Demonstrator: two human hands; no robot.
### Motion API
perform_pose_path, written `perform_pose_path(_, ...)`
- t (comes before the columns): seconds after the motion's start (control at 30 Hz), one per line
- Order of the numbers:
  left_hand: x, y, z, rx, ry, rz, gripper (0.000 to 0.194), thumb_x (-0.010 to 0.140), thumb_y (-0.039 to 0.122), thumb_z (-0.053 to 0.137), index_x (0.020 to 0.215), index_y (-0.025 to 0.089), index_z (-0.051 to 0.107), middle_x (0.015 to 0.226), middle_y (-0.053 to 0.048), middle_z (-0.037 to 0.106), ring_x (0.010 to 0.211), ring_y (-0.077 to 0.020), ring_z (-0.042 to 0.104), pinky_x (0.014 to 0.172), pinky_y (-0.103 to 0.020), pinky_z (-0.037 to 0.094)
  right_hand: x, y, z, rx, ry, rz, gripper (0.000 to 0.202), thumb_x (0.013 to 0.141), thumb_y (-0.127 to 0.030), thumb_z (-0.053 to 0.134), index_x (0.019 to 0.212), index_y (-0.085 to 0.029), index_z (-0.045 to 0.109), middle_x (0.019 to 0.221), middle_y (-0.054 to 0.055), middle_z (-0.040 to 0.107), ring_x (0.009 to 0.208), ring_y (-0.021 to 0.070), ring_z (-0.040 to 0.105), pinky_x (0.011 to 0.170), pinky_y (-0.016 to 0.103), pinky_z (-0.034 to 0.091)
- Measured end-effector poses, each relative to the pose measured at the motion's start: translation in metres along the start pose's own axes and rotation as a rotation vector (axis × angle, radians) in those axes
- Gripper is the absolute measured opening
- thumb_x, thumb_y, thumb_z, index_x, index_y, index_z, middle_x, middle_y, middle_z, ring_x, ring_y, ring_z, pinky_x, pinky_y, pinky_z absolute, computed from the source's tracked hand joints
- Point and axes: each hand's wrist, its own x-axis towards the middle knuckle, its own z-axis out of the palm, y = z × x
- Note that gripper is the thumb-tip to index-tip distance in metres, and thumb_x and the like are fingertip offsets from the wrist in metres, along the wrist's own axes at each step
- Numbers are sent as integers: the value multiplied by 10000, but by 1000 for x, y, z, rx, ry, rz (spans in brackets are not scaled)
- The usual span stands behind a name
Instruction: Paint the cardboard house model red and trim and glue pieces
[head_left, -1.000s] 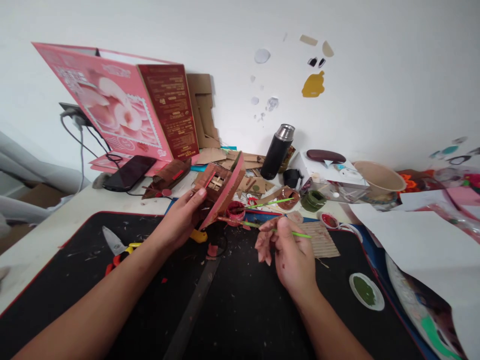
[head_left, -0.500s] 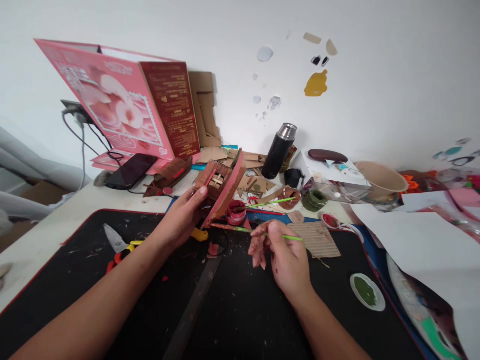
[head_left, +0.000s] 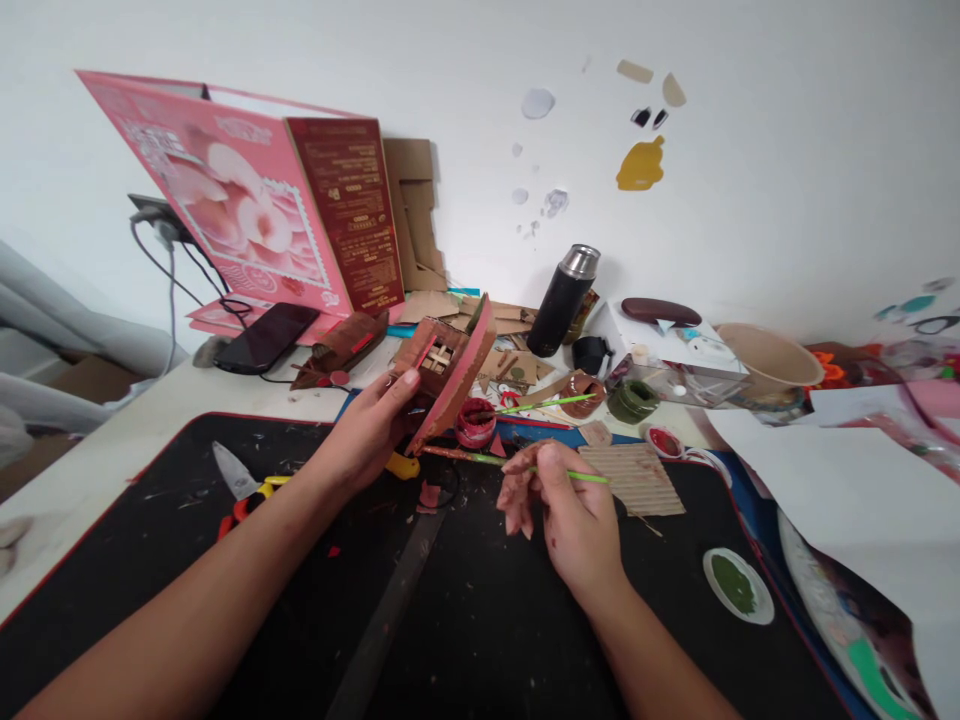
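Right hand (head_left: pixel 574 512), pinching brush (head_left: pixel 471 457), shifted left | left hand (head_left: pixel 375 420) grips model (head_left: pixel 456 378), lengthwise up-right

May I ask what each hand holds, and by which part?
Left hand: the brown model, by its near left side. Right hand: a green paintbrush, by its handle.

A pink cardboard box (head_left: pixel 225 200) stands behind a black rectangular smartphone (head_left: pixel 266 338) on the white counter (head_left: pixel 191 395). A black cylindrical flask with a silver cap (head_left: pixel 561 305) stands left of a maroon oblong case (head_left: pixel 661 312). Right of the case: a beige round bowl (head_left: pixel 776 365).
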Motion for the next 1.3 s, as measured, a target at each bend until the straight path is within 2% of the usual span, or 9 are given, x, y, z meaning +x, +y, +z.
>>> perform_pose_path(0.23,0,-2,0,-2,7,3,615,754,638,958,1126,180,783,1104,-105,851,974,-280,799,766,-330,638,1,0,0,29,2,1,527,982,-685,780,858,-172,788,637,51,768,416,130,664,377,166,404)
perform_pose_path(0.43,2,-5,-3,1,-14,19,576,816,611,921,1171,181,779,1129,-102,844,986,-267,794,810,-330,631,2,-1,-2,50,26,-20,517,958,-678,814,858,-171,788,622,44,765,406,123,658,373,158,407)
perform_pose_path(0.6,3,-7,-6,-1,-7,14,543,827,610,918,1121,178,769,1103,-98,843,936,-252,792,825,-342,631,2,0,-2,35,-2,-8,522,973,-686,791,861,-176,790,634,44,770,412,123,661,371,160,403)
perform_pose_path(0.8,3,-6,-6,-1,-17,-7,575,808,624,926,1161,192,784,1130,-107,843,951,-267,786,786,-336,634,5,-3,-5,69,70,-45,515,939,-681,832,852,-175,791,634,37,765,399,122,645,368,173,415)
perform_pose_path(0.93,3,-6,-6,8,-13,-7,501,825,602,912,1128,220,801,1098,-96,840,954,-287,790,762,-340,630,4,-4,-8,63,94,-67,515,949,-678,825,860,-172,792,638,41,761,408,123,647,359,169,401)
perform_pose_path(1.3,3,-6,-4,4,6,5,515,791,616,936,1074,211,791,1040,-90,832,912,-269,777,755,-337,624,3,-3,-2,51,11,-9,522,946,-689,821,854,-176,787,634,42,769,411,121,657,376,163,408)
